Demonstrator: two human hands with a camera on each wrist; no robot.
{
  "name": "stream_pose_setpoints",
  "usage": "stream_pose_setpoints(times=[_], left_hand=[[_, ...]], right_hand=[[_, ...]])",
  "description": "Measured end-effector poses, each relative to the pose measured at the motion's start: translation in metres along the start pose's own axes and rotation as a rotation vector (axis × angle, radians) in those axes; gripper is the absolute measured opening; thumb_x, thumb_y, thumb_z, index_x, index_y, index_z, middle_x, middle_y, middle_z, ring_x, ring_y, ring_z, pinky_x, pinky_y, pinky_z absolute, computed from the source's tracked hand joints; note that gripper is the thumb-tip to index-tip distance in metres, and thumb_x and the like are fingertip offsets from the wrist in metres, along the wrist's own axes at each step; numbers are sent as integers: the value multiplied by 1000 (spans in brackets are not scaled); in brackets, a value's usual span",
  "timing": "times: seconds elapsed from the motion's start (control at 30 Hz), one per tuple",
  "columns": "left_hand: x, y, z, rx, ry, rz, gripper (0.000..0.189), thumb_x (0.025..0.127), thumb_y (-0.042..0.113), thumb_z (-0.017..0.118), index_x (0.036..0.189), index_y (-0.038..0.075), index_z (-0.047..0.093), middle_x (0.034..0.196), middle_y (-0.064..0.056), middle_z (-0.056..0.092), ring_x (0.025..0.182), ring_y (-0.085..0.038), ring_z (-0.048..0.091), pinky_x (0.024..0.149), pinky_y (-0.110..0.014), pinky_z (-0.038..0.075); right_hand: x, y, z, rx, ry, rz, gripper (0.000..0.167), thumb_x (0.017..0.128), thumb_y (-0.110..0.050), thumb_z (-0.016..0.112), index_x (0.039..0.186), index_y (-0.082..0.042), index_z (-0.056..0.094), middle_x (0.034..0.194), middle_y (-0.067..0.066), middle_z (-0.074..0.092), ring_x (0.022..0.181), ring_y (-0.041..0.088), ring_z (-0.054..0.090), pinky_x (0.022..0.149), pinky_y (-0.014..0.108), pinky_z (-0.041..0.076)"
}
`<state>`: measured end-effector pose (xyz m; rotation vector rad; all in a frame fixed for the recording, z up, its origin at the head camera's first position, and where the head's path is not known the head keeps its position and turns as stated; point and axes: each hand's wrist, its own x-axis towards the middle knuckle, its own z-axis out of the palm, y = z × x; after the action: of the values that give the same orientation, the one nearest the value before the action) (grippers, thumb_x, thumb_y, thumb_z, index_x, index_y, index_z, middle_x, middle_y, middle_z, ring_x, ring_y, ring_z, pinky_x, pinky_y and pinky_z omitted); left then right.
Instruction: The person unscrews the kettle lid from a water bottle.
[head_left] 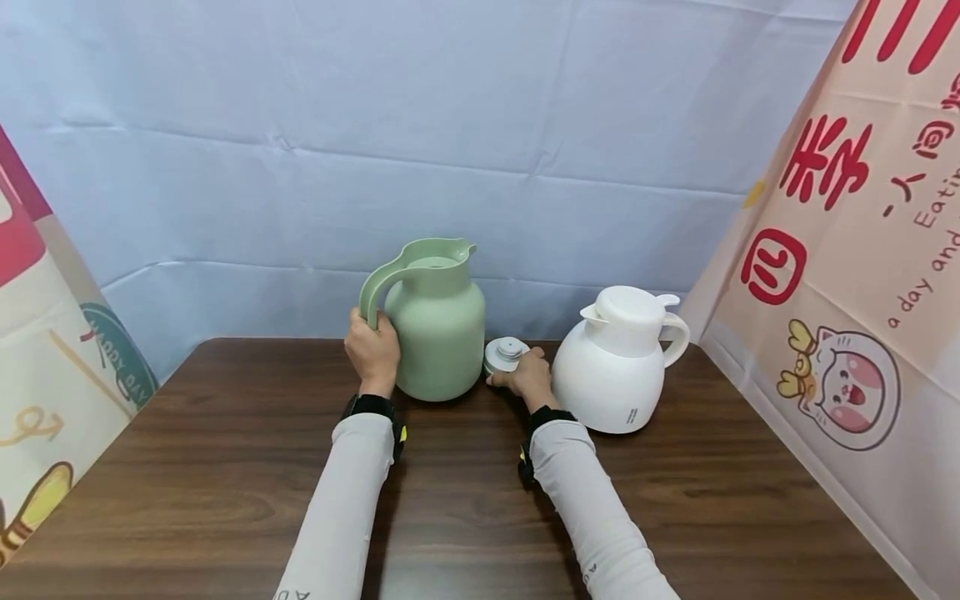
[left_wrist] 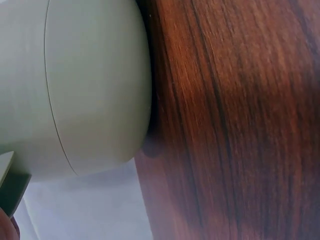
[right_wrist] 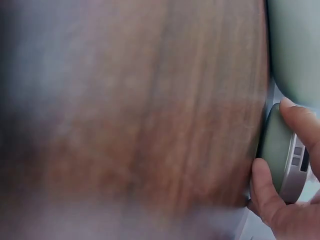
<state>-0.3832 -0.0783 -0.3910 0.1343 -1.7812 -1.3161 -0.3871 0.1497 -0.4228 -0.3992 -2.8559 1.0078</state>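
Note:
A pale green jug (head_left: 438,342) with a spout and a long side handle stands upright at the back of the wooden table. My left hand (head_left: 373,350) grips the lower end of its handle. Just right of the jug, my right hand (head_left: 531,377) holds a round lid (head_left: 506,353) between thumb and fingers. The right wrist view shows the lid's green part (right_wrist: 276,140) down at the tabletop, its pale stopper side facing up. In the left wrist view the jug's lower body (left_wrist: 97,90) fills the left side, and little of that hand shows.
A white jug (head_left: 611,371) with its lid on stands close to my right hand, handle to the right. The brown table (head_left: 457,508) ends at a pale cloth backdrop (head_left: 300,200). Printed cloths hang at the left and the right (head_left: 832,250).

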Motion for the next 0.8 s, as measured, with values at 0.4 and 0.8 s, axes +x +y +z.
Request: stream_pose_setpoints(times=[0.4, 0.8], left_hand=[[2, -1, 0, -8, -37, -12, 20, 96, 16, 42, 81, 3, 44, 53, -3, 26, 44, -24, 32, 48, -35, 28], [9, -3, -13, 120, -135, 67, 25, 94, 13, 45, 71, 8, 37, 52, -2, 24, 41, -19, 23, 48, -34, 23]], right_hand=[[-1, -3, -7, 21, -36, 1, 108, 67, -36, 83, 137, 12, 17, 118, 34, 47, 107, 42, 51, 89, 43, 42], [-5, -1, -13, -3, -128, -50, 101, 75, -34, 76, 139, 12, 13, 115, 31, 50, 99, 37, 55, 82, 40, 45]])
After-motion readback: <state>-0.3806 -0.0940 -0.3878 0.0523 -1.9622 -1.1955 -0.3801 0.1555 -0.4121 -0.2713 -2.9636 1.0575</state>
